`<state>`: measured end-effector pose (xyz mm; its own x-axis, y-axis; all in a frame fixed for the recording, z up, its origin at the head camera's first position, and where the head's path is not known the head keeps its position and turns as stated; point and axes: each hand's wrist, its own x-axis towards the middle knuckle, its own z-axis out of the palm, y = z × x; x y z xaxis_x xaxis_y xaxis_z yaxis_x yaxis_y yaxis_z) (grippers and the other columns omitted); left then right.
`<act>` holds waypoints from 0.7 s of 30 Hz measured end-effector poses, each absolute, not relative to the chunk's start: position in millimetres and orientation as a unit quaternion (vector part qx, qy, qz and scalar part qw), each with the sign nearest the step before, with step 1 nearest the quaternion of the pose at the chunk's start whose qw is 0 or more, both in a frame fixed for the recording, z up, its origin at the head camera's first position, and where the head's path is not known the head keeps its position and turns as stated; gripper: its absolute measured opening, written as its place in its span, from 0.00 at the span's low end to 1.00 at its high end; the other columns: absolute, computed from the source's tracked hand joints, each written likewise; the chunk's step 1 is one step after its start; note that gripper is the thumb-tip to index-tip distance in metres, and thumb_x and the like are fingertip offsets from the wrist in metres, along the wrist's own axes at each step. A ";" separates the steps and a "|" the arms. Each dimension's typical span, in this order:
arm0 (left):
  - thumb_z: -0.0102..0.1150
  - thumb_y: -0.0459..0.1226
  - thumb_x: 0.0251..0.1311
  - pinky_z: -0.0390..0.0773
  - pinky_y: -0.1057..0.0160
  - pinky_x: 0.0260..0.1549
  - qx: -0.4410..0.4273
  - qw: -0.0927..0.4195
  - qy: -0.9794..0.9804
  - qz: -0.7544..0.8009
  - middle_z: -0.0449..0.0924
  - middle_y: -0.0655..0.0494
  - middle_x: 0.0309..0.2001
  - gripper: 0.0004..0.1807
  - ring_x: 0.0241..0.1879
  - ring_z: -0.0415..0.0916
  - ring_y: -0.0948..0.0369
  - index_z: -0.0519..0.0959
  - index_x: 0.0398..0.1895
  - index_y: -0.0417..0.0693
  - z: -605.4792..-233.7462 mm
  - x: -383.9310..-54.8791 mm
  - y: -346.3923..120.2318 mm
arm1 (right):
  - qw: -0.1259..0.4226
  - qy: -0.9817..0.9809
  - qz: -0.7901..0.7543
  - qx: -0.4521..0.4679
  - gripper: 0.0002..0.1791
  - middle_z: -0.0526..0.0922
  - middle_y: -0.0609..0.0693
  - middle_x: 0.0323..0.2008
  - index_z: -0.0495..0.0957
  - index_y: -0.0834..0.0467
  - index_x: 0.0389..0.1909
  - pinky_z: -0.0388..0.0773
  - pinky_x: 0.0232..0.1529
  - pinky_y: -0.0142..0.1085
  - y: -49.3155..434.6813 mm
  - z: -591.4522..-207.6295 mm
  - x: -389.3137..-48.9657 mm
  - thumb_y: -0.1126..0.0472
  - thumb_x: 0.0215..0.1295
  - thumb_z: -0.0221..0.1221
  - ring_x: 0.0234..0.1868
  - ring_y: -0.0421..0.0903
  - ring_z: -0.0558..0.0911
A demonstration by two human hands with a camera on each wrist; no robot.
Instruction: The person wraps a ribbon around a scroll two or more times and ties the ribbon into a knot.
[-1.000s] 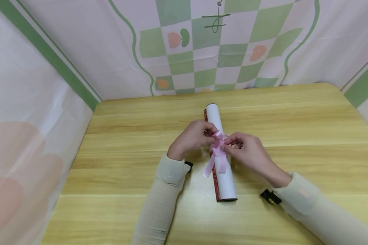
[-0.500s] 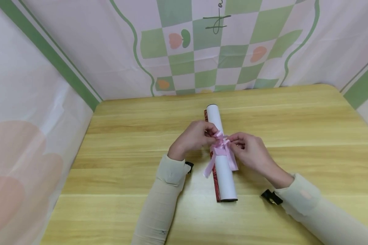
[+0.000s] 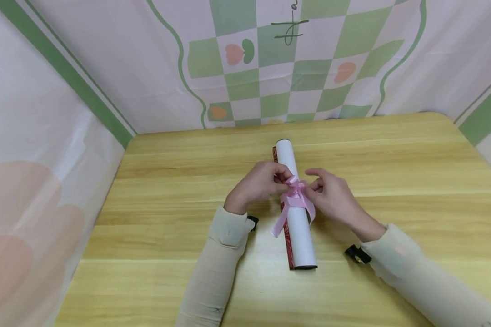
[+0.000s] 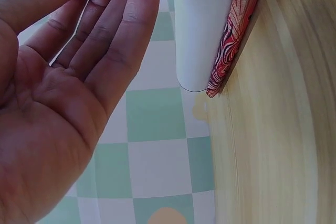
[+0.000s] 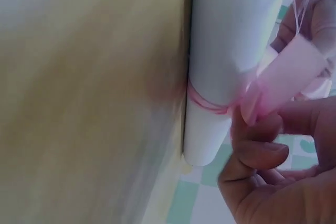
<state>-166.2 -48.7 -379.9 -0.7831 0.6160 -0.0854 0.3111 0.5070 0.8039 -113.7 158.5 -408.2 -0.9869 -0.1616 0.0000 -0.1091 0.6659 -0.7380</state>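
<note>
A white roll (image 3: 300,236) with dark-edged ends lies lengthwise on the table. Along its left side runs a red patterned strip (image 4: 229,45). Pink ribbon (image 3: 294,200) circles the roll near its middle, with a loop and loose tails on top. My left hand (image 3: 257,184) pinches the ribbon's upper loop between thumb and fingertips. On the other side, my right hand (image 3: 331,197) has its index finger extended away from the thumb. The right wrist view shows the fingers (image 5: 260,153) at the knot, touching the ribbon, and a blurred tail beside them.
The wooden table (image 3: 167,181) extends around the roll. A cloth backdrop (image 3: 278,81) with green checks rises behind it, and another printed cloth (image 3: 37,181) stands at the left. Black clips (image 3: 357,254) sit at both wrists.
My right hand has let go of the ribbon tail it drew rightward and lifted its index finger. That tail now hangs in a curve over the roll's right side. My left hand stays put.
</note>
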 end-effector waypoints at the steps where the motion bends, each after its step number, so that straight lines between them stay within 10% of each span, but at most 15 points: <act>1: 0.69 0.30 0.67 0.75 0.75 0.35 0.273 0.185 0.847 0.417 0.86 0.50 0.37 0.03 0.35 0.76 0.64 0.86 0.41 0.39 -380.0 -166.0 -49.0 | 0.038 0.914 -0.396 -0.076 0.24 0.88 0.61 0.37 0.74 0.72 0.65 0.76 0.23 0.31 158.4 -408.4 -115.8 0.65 0.73 0.60 0.26 0.43 0.80; 8: 0.70 0.31 0.66 0.75 0.75 0.35 0.279 0.186 0.843 0.420 0.87 0.51 0.37 0.03 0.35 0.76 0.64 0.87 0.40 0.41 -379.7 -165.0 -50.2 | 0.048 0.921 -0.379 -0.077 0.12 0.88 0.59 0.35 0.84 0.68 0.47 0.77 0.25 0.32 158.0 -411.6 -123.5 0.62 0.72 0.61 0.27 0.44 0.80; 21: 0.69 0.30 0.67 0.75 0.75 0.35 0.284 0.185 0.846 0.412 0.87 0.51 0.37 0.03 0.36 0.77 0.63 0.87 0.41 0.40 -380.1 -166.5 -49.6 | -0.018 0.907 -0.397 -0.136 0.09 0.88 0.65 0.46 0.81 0.65 0.46 0.85 0.35 0.36 159.4 -415.1 -120.7 0.74 0.69 0.57 0.41 0.57 0.87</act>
<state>-166.5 -49.6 -380.1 -0.7703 0.6327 -0.0790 0.3282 0.4997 0.8016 -120.7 159.4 -415.1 -0.9624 -0.2326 0.1403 -0.2608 0.6474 -0.7161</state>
